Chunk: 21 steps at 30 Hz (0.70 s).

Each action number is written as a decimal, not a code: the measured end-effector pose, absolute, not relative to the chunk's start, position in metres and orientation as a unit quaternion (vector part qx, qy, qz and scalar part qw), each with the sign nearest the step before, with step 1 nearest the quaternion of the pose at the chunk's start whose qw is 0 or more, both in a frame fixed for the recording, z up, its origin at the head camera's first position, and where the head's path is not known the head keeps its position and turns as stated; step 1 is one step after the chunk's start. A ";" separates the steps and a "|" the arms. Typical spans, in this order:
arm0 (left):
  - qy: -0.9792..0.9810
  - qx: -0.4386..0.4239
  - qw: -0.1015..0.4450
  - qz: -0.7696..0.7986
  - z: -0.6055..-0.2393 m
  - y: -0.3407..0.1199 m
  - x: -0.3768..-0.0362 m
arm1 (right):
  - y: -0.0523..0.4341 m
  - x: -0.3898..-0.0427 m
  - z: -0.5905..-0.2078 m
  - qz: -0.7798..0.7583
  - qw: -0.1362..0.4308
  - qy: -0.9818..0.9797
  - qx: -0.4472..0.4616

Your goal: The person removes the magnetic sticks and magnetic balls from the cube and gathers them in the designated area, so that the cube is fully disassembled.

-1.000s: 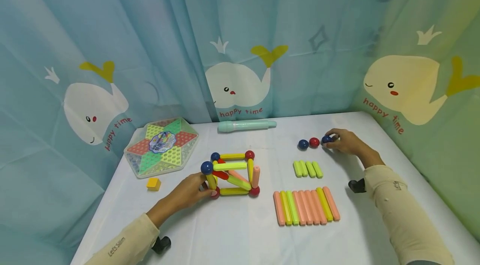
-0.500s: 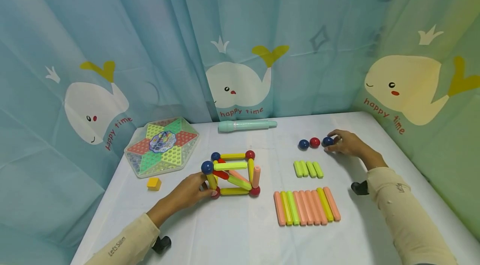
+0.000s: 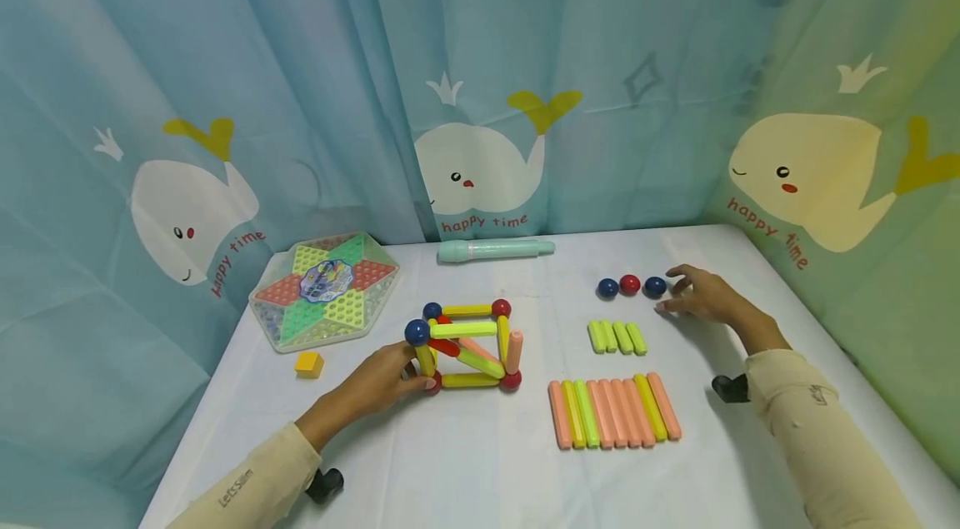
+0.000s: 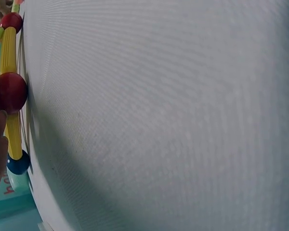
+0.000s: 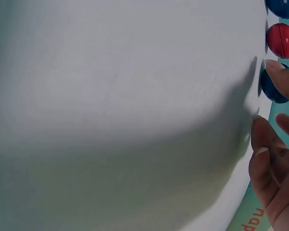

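In the head view my left hand [image 3: 381, 379] pinches the near left corner of a frame of coloured magnetic rods and balls [image 3: 468, 381]. The left wrist view shows fingertips at the red ball [image 4: 10, 93] of that corner, with yellow rods [image 4: 8, 50] joined to it. One pink rod [image 3: 514, 352] stands up at the near right corner. My right hand [image 3: 703, 296] is just right of a loose blue ball [image 3: 655, 287], fingers apart and holding nothing. A red ball [image 3: 630, 285] and another blue ball [image 3: 607, 288] sit in line with it.
Several short green rods [image 3: 617, 337] lie in a row, with a row of longer pink, yellow and green rods [image 3: 615, 414] nearer me. A star-patterned game board [image 3: 324, 291], a yellow cube [image 3: 308, 365] and a pale green pen-like tube [image 3: 495, 250] are also on the table.
My right hand has let go of the rightmost blue ball and drawn back to the right. That ball now rests beside the red one. My left hand and the frame stay put.
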<state>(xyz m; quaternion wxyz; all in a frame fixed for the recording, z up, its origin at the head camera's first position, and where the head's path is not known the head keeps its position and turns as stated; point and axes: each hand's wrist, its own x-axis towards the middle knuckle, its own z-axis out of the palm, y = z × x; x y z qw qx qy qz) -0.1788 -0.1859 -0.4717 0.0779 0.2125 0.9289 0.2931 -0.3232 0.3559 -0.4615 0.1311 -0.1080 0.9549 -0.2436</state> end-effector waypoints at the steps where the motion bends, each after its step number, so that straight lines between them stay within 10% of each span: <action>1: 0.930 0.211 0.077 0.292 -0.471 -0.186 -0.179 | 0.356 -0.322 -0.461 -0.244 0.128 0.955 -0.110; 14: 0.933 0.211 0.072 0.283 -0.471 -0.184 -0.178 | 0.298 -0.269 -0.423 -0.293 0.037 0.935 -0.195; 21: 0.931 0.213 0.070 0.288 -0.472 -0.185 -0.177 | 0.205 -0.232 -0.415 -0.299 0.139 0.897 -0.293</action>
